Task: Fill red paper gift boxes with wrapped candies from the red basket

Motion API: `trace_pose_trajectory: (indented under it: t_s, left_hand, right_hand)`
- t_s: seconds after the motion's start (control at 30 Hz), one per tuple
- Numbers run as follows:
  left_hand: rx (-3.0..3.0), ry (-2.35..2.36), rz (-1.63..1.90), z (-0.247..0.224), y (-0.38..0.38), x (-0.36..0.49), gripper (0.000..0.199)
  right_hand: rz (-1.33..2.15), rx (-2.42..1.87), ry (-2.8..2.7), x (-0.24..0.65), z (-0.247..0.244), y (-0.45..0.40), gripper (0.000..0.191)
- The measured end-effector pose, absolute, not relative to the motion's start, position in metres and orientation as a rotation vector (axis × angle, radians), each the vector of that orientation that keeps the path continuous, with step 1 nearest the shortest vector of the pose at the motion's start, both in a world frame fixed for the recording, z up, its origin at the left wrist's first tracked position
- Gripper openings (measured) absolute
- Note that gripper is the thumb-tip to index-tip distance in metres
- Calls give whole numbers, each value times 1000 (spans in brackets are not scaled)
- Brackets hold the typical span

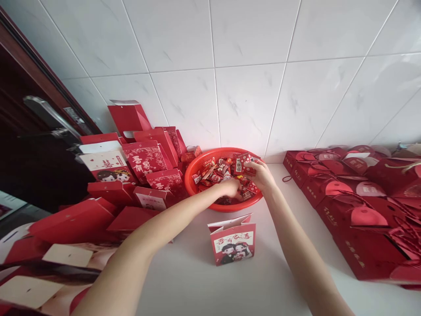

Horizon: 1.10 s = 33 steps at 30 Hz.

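A red plastic basket (190,180) full of small wrapped candies (215,177) stands against the wall. My right hand (262,175), over its right side, grips a red, white-dotted candy packet (242,164) with a pale label. My left hand (231,188) reaches down among the candies at the front, its fingers bent and partly hidden; what they hold I cannot make out. In front of the basket a red paper gift box (234,243) with a cartoon couple printed on it stands upright, its top open.
Many red gift boxes (144,160) crowd the left side, some stacked. Dark red boxes (342,237) with cords line the right. A white tiled wall (246,105) rises behind the white tabletop (197,285). A dark door (33,131) with a metal handle stands at the left.
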<state>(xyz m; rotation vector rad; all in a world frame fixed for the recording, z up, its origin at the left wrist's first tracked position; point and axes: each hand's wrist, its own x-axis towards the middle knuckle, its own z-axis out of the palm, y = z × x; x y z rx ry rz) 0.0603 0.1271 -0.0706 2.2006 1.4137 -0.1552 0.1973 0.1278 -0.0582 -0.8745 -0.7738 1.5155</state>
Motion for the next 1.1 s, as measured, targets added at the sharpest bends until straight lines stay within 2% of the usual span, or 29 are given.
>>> trace_pose_trajectory:
  t_s: [0.13, 0.37, 0.6, 0.83, 1.1]
  left_hand:
    - [2084, 1367, -104, -73, 129, 59, 30]
    - [1892, 1241, 6, -79, 128, 63, 15]
    - [1801, 1242, 197, -64, 128, 48, 25]
    - [1485, 1216, 815, -45, 115, 6, 41]
    - [1430, 1129, 922, -54, 111, 1, 40]
  right_hand:
    - [1513, -877, -779, 198, -57, 127, 25]
    - [1513, -878, -800, 198, -58, 127, 24]
    - [1494, -861, -776, 198, -62, 132, 25]
    - [1473, -799, -729, 198, -59, 131, 17]
    - [1639, -812, -830, 200, -57, 129, 16]
